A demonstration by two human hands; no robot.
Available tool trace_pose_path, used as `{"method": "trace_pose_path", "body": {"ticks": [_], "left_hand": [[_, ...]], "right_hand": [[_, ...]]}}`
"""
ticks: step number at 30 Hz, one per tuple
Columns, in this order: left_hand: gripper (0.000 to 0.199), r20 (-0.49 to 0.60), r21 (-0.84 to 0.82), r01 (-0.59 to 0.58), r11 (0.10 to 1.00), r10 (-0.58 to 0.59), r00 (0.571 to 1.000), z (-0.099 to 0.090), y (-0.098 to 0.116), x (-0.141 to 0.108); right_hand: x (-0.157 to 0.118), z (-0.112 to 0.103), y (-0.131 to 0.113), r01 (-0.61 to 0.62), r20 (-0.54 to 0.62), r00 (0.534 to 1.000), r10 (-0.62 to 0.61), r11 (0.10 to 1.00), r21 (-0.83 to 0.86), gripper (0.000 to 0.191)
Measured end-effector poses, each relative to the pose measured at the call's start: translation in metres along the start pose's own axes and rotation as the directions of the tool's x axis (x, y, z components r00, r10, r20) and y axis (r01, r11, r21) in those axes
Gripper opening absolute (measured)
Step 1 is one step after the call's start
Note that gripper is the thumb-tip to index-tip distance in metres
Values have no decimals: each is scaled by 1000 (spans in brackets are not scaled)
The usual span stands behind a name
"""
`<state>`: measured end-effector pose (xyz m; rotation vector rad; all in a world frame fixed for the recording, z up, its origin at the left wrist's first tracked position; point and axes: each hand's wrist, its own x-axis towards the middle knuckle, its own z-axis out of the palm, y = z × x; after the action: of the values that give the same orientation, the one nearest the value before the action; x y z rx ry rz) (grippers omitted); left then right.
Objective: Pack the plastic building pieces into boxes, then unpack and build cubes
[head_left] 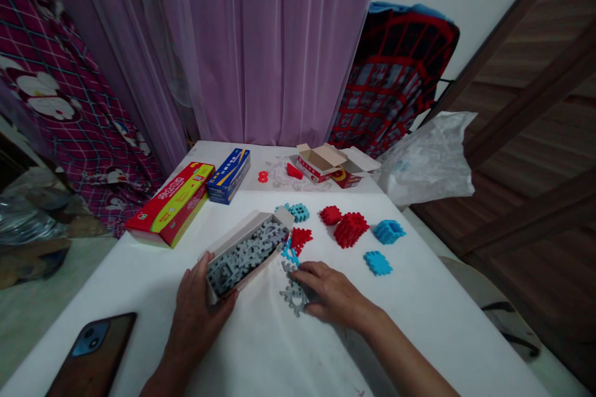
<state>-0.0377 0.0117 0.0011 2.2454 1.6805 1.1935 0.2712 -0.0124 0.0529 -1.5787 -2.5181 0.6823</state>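
Observation:
An open box (255,272) full of grey toothed plastic pieces (249,254) lies at a slant on the white table. My left hand (198,304) is wrapped round its near end, fingers on one side and thumb on the other. Right of the box, my right hand (328,291) has its fingertips on loose grey pieces (294,298) lying on the table; whether it grips one is hard to tell. Blue pieces (289,252) and red pieces (300,239) lie just beyond. Farther right are red stacks (351,229), a blue stack (389,231) and a flat blue piece (377,263).
A red and yellow box (172,205) and a blue box (229,175) stand at the back left. Opened cartons (319,164) sit at the back right, beside a clear plastic bag (426,161). A phone (93,353) lies at the near left of the table (261,347).

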Motion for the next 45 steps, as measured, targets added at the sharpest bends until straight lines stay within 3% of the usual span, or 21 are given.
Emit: {"method": "trace_pose_path", "body": {"ticks": [8, 18, 26, 32, 38, 41, 45], "left_hand": [[81, 0, 10, -7, 1000, 7, 1000, -1, -1, 0], [81, -11, 1, -23, 1000, 23, 1000, -1, -1, 1], [81, -17, 10, -54, 998, 54, 998, -1, -1, 1], [82, 0, -3, -41, 999, 41, 999, -1, -1, 1], [82, 1, -24, 3, 1000, -3, 1000, 1, -1, 0], [82, -6, -26, 5, 1000, -6, 1000, 2, 0, -1], [82, 1, -33, 29, 999, -29, 1000, 2, 2, -2]], "right_hand": [[6, 2, 2, 12, -12, 1000, -13, 1000, -15, 69], [4, 3, -2, 30, -92, 995, -26, 998, 48, 48], [-2, 11, 2, -7, -153, 988, 27, 992, 130, 48], [2, 20, -15, -183, -162, 965, 205, 973, 140, 52], [-2, 29, -13, -132, -239, 949, 204, 949, 285, 39], [-1, 15, -9, -137, -201, 949, 244, 891, 434, 29], [25, -30, -28, -38, -156, 974, 162, 803, 595, 26]]}}
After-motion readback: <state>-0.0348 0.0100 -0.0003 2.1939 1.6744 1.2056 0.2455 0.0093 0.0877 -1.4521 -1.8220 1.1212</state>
